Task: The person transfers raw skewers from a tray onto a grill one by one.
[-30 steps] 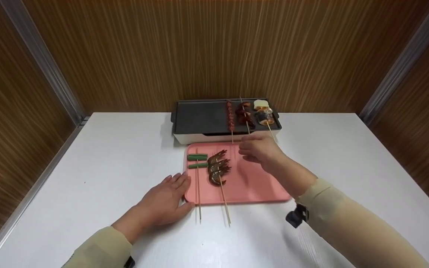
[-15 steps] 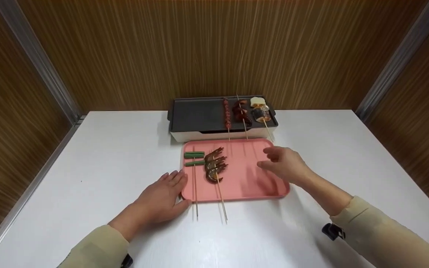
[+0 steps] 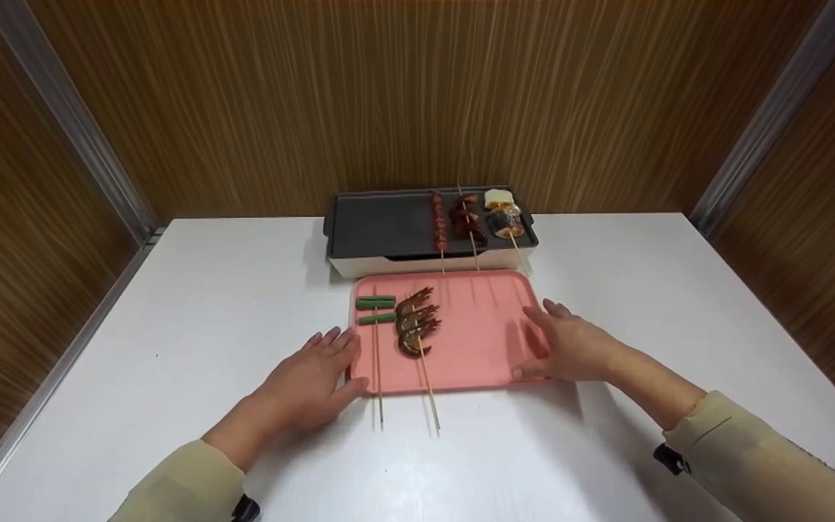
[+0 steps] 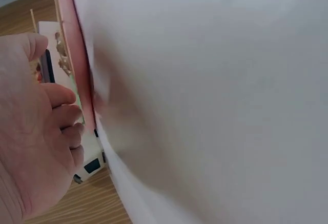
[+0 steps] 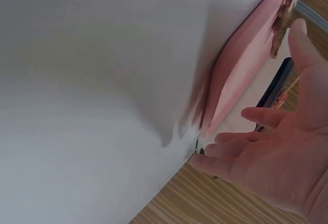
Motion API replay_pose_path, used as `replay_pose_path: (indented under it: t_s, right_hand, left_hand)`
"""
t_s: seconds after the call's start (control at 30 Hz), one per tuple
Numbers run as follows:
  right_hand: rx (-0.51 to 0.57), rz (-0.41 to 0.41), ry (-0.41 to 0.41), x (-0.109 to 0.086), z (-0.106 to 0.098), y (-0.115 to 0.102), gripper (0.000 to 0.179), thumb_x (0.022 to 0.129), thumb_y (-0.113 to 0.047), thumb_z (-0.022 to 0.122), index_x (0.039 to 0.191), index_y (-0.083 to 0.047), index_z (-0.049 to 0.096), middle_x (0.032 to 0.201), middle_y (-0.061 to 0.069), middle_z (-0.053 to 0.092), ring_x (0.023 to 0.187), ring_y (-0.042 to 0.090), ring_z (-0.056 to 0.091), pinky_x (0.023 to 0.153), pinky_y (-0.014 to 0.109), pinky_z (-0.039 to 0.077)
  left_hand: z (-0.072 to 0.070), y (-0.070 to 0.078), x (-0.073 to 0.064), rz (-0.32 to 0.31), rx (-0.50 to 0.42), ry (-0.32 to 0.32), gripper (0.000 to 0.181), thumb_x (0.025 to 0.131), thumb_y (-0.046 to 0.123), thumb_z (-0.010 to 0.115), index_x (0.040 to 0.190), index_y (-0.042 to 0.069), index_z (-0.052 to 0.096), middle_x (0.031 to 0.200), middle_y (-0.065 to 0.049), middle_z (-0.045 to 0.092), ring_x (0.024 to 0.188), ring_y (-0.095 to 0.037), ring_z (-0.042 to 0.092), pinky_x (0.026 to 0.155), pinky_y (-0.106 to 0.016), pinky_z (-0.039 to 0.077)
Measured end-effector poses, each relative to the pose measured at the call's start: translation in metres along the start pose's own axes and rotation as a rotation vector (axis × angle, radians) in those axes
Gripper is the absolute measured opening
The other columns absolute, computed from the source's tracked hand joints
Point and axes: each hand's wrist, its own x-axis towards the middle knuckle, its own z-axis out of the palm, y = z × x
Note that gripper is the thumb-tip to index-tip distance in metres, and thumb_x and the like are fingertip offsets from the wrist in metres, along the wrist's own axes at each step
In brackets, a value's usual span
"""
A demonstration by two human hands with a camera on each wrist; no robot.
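A pink tray [image 3: 479, 341] lies on the white table. My left hand [image 3: 312, 384] is at its left edge, fingers extended along the rim and thumb near the front corner. At the opposite edge is my right hand [image 3: 573, 346], its fingers spread and its thumb over the front right corner. Both wrist views show relaxed fingers beside the tray's side, holding nothing. On the tray's left half lie a skewer of green vegetable pieces [image 3: 376, 303] and a skewer of shrimp [image 3: 417, 322]. Their sticks reach out past the front rim.
Behind the tray stands a black-topped grill [image 3: 381, 225] with a pale base. Its right side bears a thin red skewer [image 3: 440, 225], a dark red skewer [image 3: 467, 217] and a skewer with white and dark-skinned pieces [image 3: 504, 221]. Wood-grain panels [image 3: 243, 109] enclose the table.
My right hand has drawn back from the skewer sticks at the grill to the tray's right edge, its fingers spreading. My left hand stays by the left edge.
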Motion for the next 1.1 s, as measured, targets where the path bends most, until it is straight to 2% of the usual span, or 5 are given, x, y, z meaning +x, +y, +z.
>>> replay_pose_path:
  t_s: [0.27,0.57,0.8,0.97,1.1]
  right_hand:
    - [-0.024,-0.007,-0.061,0.001,0.013,0.011,0.13,0.078,-0.074,0.081,0.168,0.0,0.023,0.17,0.036,0.013,0.152,0.059,0.023,0.116,0.071,0.036]
    - [-0.041,-0.041,-0.046,0.001,0.018,0.017,0.133,0.081,-0.076,0.077,0.162,0.014,0.021,0.168,0.038,0.015,0.144,0.058,0.04,0.114,0.064,0.042]
    - [-0.038,-0.038,-0.018,-0.001,0.021,0.022,0.134,0.08,-0.078,0.076,0.162,0.014,0.023,0.167,0.038,0.018,0.142,0.059,0.043,0.113,0.065,0.043]
    - [-0.032,-0.024,-0.017,0.0,0.023,0.023,0.135,0.079,-0.078,0.077,0.162,0.013,0.022,0.168,0.036,0.018,0.141,0.059,0.044,0.112,0.066,0.045]
    - [-0.02,-0.025,-0.028,0.002,0.022,0.019,0.136,0.079,-0.078,0.077,0.163,0.012,0.021,0.168,0.036,0.018,0.14,0.058,0.045,0.111,0.065,0.045]
  left_hand:
    - [-0.008,0.013,-0.019,-0.057,-0.123,0.119,0.071,0.111,0.048,0.044,0.159,-0.006,0.042,0.166,-0.022,0.039,0.156,-0.039,0.032,0.129,-0.053,0.023]
    - [-0.022,0.034,-0.047,-0.264,-0.52,0.214,0.056,0.113,0.04,0.047,0.15,-0.001,0.057,0.146,-0.013,0.064,0.138,-0.03,0.058,0.119,-0.052,0.043]
    - [-0.017,0.043,-0.042,-0.358,-0.966,0.051,0.063,0.112,0.036,0.05,0.15,-0.014,0.049,0.117,-0.022,0.076,0.106,-0.033,0.075,0.085,-0.044,0.064]
    - [-0.007,0.045,-0.031,-0.437,-1.102,-0.075,0.07,0.111,0.042,0.049,0.159,-0.009,0.039,0.113,-0.019,0.075,0.095,-0.028,0.077,0.071,-0.034,0.062]
    - [-0.004,0.044,-0.024,-0.494,-1.2,-0.1,0.07,0.111,0.042,0.049,0.16,-0.006,0.035,0.115,-0.021,0.073,0.091,-0.028,0.077,0.068,-0.03,0.06]
